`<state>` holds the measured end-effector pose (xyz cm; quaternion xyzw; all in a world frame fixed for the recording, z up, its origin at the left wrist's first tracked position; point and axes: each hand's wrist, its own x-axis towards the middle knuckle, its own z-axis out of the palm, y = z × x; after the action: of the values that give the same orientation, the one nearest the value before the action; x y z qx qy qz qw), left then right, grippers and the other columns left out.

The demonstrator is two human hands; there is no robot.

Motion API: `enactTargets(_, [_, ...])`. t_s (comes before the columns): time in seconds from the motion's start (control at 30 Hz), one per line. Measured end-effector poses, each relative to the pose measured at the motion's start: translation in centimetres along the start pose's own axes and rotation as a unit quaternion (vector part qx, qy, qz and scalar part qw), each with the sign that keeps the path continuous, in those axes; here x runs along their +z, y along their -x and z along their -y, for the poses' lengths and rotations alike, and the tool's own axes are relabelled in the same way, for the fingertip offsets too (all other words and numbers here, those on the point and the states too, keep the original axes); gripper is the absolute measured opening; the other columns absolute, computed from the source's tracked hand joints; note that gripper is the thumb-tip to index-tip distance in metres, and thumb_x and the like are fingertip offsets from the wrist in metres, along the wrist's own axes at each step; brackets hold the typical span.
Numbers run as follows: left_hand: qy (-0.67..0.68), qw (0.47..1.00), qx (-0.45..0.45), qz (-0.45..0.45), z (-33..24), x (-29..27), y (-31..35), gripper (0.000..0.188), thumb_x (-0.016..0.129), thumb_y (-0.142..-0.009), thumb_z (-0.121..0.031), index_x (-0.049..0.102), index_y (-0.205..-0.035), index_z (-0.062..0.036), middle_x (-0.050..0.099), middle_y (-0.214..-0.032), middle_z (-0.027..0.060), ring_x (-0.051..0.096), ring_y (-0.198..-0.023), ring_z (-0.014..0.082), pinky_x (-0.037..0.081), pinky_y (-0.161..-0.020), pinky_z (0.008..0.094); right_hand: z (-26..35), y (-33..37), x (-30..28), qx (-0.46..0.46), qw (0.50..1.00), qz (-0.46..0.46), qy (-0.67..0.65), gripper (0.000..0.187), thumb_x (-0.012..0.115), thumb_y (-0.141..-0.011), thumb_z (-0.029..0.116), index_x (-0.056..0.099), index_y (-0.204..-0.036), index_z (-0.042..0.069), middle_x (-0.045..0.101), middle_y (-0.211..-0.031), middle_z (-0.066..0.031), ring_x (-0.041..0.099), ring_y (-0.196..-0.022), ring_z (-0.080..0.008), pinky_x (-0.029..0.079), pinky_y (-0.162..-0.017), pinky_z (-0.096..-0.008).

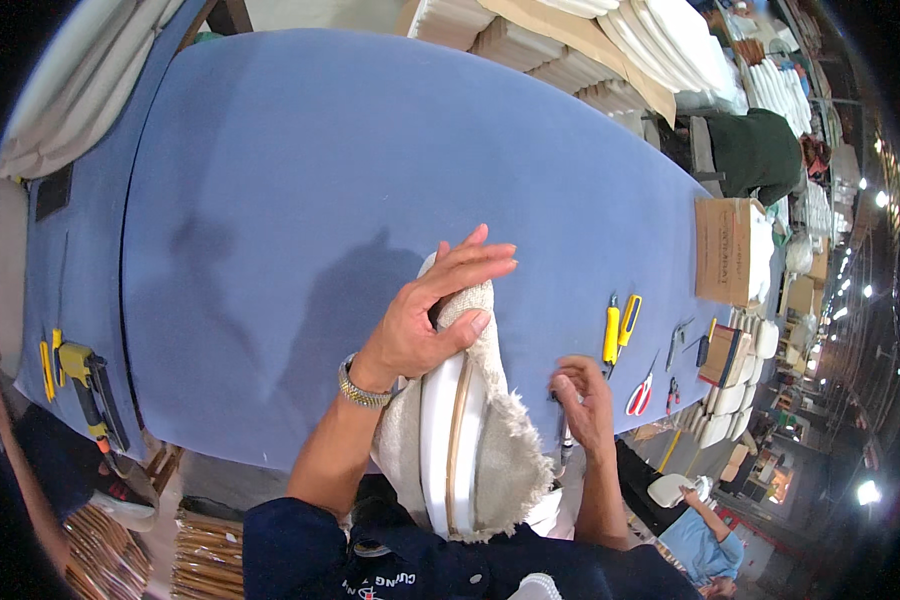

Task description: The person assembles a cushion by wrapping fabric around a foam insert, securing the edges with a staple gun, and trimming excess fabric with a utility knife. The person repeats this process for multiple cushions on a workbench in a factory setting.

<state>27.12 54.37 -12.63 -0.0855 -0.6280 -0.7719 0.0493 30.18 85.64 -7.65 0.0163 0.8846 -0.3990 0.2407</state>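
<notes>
A padded panel (pixel 436 445) stands on edge against my body at the table's near edge, with white foam on both sides of a thin wooden board (pixel 459 440). Beige woven fabric (pixel 515 455) with a frayed edge wraps its far end and hangs loose along its right side. My left hand (pixel 435 310) grips the far end, thumb pressing the fabric and fingers stretched over the top. To the right of the panel, apart from it, my right hand (pixel 585 400) is curled by the table edge. A slim dark and pale object (pixel 567 440) shows beneath its fingers, too hidden to name.
The blue-covered table (pixel 300 150) spreads ahead. Yellow-handled tools (pixel 620 330), red-handled scissors (pixel 641 393) and pliers (pixel 673 392) lie right. A staple gun (pixel 90 395) lies left. A cardboard box (pixel 725 250) sits at the right edge. Other people stand nearby at both sides.
</notes>
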Motion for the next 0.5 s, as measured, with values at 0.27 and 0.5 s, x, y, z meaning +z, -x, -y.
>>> enactTargets(0.27, [-0.019,1.0,-0.02,-0.014,0.1,0.7,0.4,0.062,0.064,-0.087,-0.028,0.055,-0.147,-0.0105,0.052,-0.153,0.01,0.028,-0.154,0.0312,0.008,-0.127,0.0543,-18.3,3.8,-0.9,0.052,0.936,-0.161,0.308,0.094,0.076,-0.076,0.006,0.024,-0.154,-0.004,0.053,-0.139,-0.0329,0.053,-0.126,-0.0505,0.042,-0.11,-0.0499])
enactTargets(0.5, [-0.041,0.999,-0.026,-0.016,0.4,1.5,0.0,0.065,0.061,-0.084,-0.024,0.055,-0.146,-0.0084,0.054,-0.151,0.0098,0.032,-0.152,0.0299,0.01,-0.127,0.0544,-13.8,1.9,-3.5,0.045,0.986,-0.155,-0.031,0.076,0.075,-0.075,-0.004,0.047,-0.146,0.001,0.065,-0.111,-0.0088,0.065,-0.093,-0.0189,0.054,-0.081,-0.0318])
